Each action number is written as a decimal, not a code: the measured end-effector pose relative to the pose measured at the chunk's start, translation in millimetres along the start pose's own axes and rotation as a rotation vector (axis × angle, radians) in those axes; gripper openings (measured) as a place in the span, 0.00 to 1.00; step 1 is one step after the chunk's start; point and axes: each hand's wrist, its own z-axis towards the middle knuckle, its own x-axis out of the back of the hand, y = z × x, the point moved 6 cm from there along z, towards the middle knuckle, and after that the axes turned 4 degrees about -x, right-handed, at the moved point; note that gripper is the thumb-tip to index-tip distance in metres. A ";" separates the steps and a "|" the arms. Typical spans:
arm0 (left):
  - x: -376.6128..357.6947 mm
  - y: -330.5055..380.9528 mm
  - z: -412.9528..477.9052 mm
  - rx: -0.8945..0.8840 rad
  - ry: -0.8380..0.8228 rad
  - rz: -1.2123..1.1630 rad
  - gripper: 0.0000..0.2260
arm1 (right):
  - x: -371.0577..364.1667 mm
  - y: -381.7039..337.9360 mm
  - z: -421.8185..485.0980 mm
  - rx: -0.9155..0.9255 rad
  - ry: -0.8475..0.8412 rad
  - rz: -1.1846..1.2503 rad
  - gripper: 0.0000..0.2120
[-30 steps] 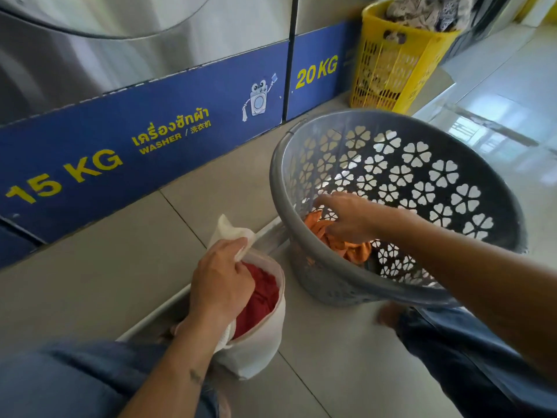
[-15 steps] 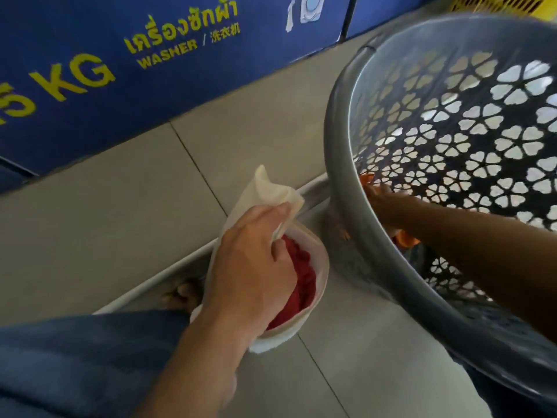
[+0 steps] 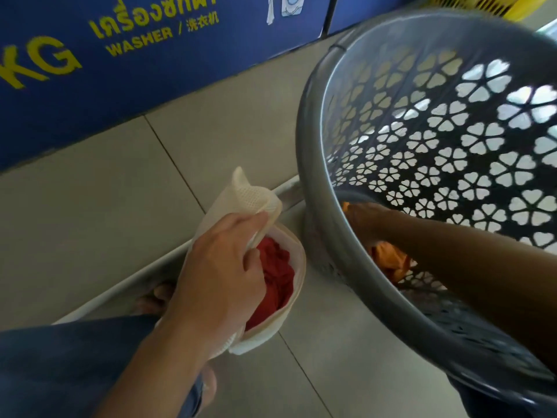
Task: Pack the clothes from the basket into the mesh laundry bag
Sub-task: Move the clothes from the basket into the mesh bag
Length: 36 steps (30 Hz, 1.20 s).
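A grey plastic basket with flower-shaped holes stands tilted on the right. An orange garment lies at its bottom. My right hand reaches deep inside and closes on that orange cloth; the basket's rim hides most of its fingers. On the floor to the left sits the white mesh laundry bag with red clothes inside. My left hand grips the bag's upper edge and holds its mouth apart.
A blue washer panel with yellow lettering runs along the back. A pale metal strip crosses the tiled floor under the bag. My blue-trousered legs and bare toes fill the lower left. A yellow basket stands far back.
The view has dropped closer to the basket and bag. My right hand has gone deeper into the basket over the orange garment. My left hand keeps its hold on the bag.
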 end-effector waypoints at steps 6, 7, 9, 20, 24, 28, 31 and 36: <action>0.7 4.4 2.4 -0.030 0.004 0.063 0.21 | 38.8 -14.1 -48.5 0.004 0.003 -0.043 0.26; 0.9 4.3 3.1 -0.034 0.003 0.063 0.22 | 46.7 -18.9 -60.3 0.001 0.023 -0.048 0.24; 1.3 3.7 3.3 -0.037 0.002 0.064 0.22 | 60.7 -25.9 -79.9 0.002 0.101 -0.041 0.23; 20.9 8.9 -13.9 -0.011 -0.035 0.058 0.27 | 167.4 -62.4 -232.2 -0.065 0.571 0.340 0.22; 29.2 9.3 -25.0 -0.035 -0.007 0.028 0.30 | 204.4 -90.4 -298.1 -0.091 0.863 0.339 0.32; 39.4 4.7 -34.5 -0.050 0.005 0.005 0.29 | 209.0 -144.2 -334.3 -0.095 0.987 0.088 0.16; 45.5 2.0 -41.2 -0.052 0.012 -0.004 0.29 | 186.8 -170.4 -328.7 -0.133 0.944 -0.083 0.26; 53.3 -2.5 -46.3 -0.027 0.035 -0.034 0.29 | 167.7 -188.3 -330.6 -0.060 0.904 -0.018 0.23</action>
